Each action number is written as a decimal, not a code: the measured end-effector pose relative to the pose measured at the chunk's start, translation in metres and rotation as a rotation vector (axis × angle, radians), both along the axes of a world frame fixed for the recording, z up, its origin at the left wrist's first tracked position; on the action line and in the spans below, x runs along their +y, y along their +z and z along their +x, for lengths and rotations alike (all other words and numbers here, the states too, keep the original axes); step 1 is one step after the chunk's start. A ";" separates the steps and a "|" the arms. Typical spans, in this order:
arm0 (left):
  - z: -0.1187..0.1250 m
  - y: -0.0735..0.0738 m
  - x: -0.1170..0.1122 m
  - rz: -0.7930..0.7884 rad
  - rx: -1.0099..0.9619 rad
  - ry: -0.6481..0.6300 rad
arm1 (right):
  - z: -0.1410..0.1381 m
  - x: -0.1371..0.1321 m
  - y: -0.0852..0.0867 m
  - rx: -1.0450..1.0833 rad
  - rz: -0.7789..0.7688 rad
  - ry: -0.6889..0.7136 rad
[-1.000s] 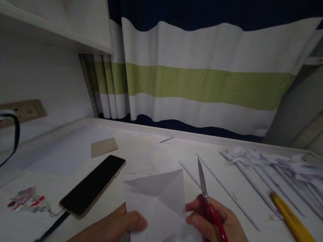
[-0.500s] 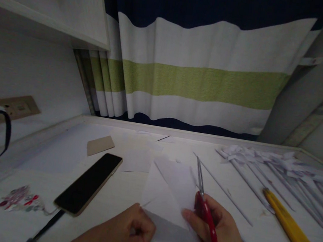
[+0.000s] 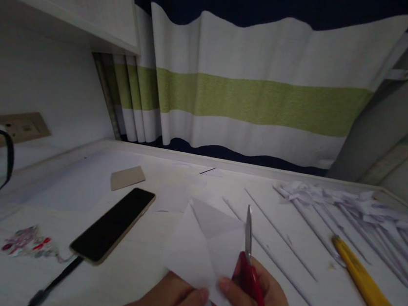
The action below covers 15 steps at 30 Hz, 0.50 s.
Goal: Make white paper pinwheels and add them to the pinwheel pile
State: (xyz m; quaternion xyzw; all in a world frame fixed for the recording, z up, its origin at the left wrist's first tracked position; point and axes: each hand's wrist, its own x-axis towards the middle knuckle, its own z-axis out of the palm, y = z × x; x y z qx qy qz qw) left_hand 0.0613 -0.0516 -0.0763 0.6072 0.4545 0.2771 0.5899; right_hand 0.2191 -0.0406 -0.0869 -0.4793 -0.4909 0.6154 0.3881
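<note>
A creased sheet of white paper [image 3: 193, 250] is held up between both hands above the table. My left hand [image 3: 172, 299] pinches its lower edge, thumb on top and fingers beneath. Red-handled scissors [image 3: 253, 286] lie in my right hand [image 3: 264, 297], blades closed together and pointing away from me. The thumb of that hand also presses on the right side of the paper. Diagonal folds cross the sheet, and its upper right part looks shaded.
Thin rolled paper sticks [image 3: 283, 235] lie right of centre, and several more with ragged paper ends [image 3: 349, 204] fill the right. A yellow utility knife [image 3: 368, 289] is near them. To the left are a phone [image 3: 112, 226] with a cable, a brown card [image 3: 127, 177] and a beaded charm [image 3: 27, 243].
My left hand has moved right and now grips the paper's lower edge. The paper has turned and lifted, uncovering more of a paper stick. The scissors stay in my right hand.
</note>
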 end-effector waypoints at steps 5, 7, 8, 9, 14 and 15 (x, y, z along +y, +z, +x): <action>0.002 -0.009 -0.001 -0.161 -0.009 0.100 | -0.002 -0.002 0.010 0.078 -0.063 -0.035; 0.003 -0.011 -0.001 -0.163 -0.033 0.121 | -0.003 -0.003 0.010 0.153 -0.094 -0.009; 0.003 -0.011 -0.002 -0.155 -0.035 0.125 | -0.004 -0.004 0.009 0.188 -0.106 0.005; 0.003 -0.012 -0.003 -0.149 -0.024 0.127 | -0.004 -0.004 0.007 0.220 -0.113 0.018; 0.002 -0.009 -0.005 -0.201 0.106 0.055 | -0.003 -0.002 -0.002 0.182 -0.103 0.055; 0.001 -0.008 -0.004 -0.199 0.111 0.046 | -0.003 -0.002 -0.003 0.156 -0.102 0.070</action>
